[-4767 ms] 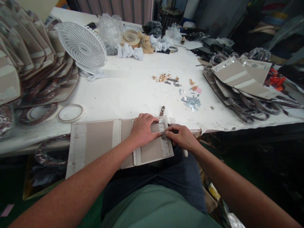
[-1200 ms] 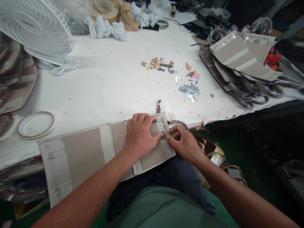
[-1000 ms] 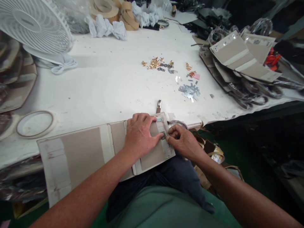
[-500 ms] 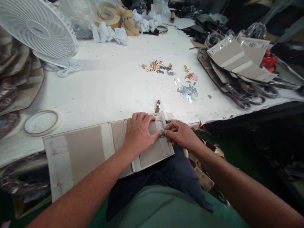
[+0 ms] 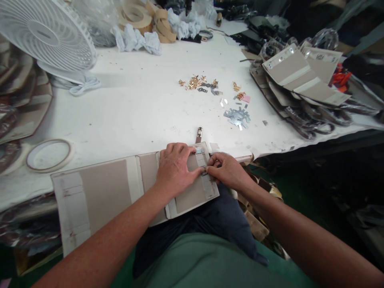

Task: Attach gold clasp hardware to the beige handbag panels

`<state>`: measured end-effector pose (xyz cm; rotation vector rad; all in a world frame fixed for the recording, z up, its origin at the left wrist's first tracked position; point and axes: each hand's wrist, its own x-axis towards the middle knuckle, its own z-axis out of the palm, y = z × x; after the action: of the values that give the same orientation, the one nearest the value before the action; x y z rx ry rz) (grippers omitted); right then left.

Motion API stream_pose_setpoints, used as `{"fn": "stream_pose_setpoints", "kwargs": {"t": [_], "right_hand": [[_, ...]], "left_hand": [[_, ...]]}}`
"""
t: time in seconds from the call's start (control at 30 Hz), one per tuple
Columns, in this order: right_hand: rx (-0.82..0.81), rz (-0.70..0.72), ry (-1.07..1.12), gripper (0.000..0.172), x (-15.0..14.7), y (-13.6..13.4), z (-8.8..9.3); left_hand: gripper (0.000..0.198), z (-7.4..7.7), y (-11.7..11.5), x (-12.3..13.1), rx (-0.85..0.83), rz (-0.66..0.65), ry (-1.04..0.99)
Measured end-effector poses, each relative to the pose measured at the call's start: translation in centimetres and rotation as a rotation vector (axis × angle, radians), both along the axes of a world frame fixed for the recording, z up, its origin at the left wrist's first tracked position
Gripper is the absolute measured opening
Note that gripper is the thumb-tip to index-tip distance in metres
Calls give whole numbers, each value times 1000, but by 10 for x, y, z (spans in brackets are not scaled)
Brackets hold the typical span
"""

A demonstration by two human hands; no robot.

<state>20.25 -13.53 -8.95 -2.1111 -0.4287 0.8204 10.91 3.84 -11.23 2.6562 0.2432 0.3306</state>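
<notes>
A long beige bag panel (image 5: pixel 105 182), with pale tape strips and a fold line, lies across the table's front edge and over my lap. My left hand (image 5: pixel 175 166) holds it down from above, fingers bent on its surface, thumb stretched to a small dark metal plate (image 5: pixel 204 172) near the right end. My right hand (image 5: pixel 226 170) is closed at that end, thumb and forefinger pinching at the same plate; its other fingers are curled and partly hidden. A shiny metal piece (image 5: pixel 199 151) sits by my left forefinger. A brown strap with a metal clasp (image 5: pixel 199 134) sticks out past the panel's far edge.
Brass fasteners (image 5: pixel 195 82) and a heap of flat metal plates (image 5: pixel 237 117) lie on the white table (image 5: pixel 135 104). Stacked bag parts (image 5: pixel 306 76) stand at right, others (image 5: pixel 27 92) at left. A white fan (image 5: pixel 48 36) and a tape roll (image 5: pixel 49 155) are at left.
My right thumb and fingers have shifted slightly at the small metal plate. My left hand stays almost still on the panel. The view has moved a little.
</notes>
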Motion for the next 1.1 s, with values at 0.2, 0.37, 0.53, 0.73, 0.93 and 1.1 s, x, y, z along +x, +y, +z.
{"fn": "stream_pose_setpoints", "kwargs": {"t": [0.2, 0.37, 0.53, 0.73, 0.93, 1.1], "right_hand": [[56, 20, 58, 10, 1, -4, 4], [305, -104, 16, 22, 6, -14, 37], [712, -291, -255, 29, 4, 0, 54], [872, -370, -242, 44, 6, 26, 27], [987, -402, -134, 45, 25, 42, 38], [923, -382, -205, 46, 29, 60, 35]], "left_hand": [[49, 7, 10, -5, -20, -72, 7], [52, 12, 19, -17, -23, -173, -2], [54, 16, 14, -27, 58, -173, -23], [56, 14, 7, -34, 185, -194, -32], [57, 8, 3, -31, 150, -140, -29], [58, 13, 4, -30, 105, -143, -20]]}}
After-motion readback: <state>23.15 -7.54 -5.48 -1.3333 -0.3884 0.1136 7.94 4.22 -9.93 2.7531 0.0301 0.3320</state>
